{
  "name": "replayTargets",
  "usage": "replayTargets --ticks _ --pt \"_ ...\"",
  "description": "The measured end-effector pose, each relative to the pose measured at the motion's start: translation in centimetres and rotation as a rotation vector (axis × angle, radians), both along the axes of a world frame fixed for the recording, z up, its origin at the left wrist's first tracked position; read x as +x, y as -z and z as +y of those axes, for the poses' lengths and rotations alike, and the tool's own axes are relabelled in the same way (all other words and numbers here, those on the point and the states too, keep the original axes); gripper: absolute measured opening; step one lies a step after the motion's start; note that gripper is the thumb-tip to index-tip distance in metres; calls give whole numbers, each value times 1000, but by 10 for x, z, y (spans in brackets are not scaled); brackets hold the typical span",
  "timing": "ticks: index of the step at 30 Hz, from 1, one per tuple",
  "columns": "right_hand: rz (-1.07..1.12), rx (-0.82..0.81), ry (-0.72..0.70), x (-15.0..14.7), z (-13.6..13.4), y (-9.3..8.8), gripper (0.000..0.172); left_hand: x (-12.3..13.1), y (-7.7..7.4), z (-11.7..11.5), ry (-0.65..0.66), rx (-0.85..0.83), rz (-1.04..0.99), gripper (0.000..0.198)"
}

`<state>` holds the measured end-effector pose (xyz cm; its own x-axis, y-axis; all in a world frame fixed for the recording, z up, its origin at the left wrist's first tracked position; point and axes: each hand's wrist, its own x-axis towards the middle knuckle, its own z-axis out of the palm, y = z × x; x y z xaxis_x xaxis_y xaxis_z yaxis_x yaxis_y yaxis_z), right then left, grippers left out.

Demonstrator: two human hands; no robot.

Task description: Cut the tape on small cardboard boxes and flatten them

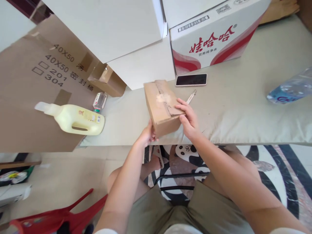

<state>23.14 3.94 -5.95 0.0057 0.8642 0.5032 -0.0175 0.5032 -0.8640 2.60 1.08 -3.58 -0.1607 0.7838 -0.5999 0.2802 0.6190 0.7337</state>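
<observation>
A small brown cardboard box [152,105] sits tilted near the front edge of the cloth-covered surface. Its top has a torn, perforated strip and a pale scuffed patch. My left hand [147,134] grips the box at its lower left corner, some of the fingers hidden beneath it. On the right side, my right hand [188,118] holds the box with fingers over the top edge and the thumb against the near right corner. Just beyond those fingers lies a slim silver cutter [191,96], partly covered by the hand. A phone [191,80] with a dark screen lies behind it.
White cartons [143,61] and a red-and-white water carton [207,45] stand at the back. To the left are a large cardboard sheet [21,97], a yellow jug [73,118] and a small bottle [99,101]. A plastic bottle [290,87] lies right. Below left is a red chair [80,211].
</observation>
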Motion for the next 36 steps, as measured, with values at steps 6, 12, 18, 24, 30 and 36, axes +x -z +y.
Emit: replayTargets --ticks 6,12,18,24,30,36 --pt "-52 2 -103 -5 -1 -2 34 -19 -13 -2 -144 446 389 28" --pt "-141 -205 -94 5 14 12 52 -9 -29 21 247 1144 570 33" --pt "-765 -344 252 12 39 28 33 4 -12 27 170 1178 620 44" --pt "-832 -351 341 17 45 35 15 4 -14 25 175 1147 623 43" --pt "-508 -449 248 24 46 17 34 5 -17 26 186 1143 613 40" --pt "98 -295 -120 19 22 -32 37 9 -13 26 172 1141 593 35"
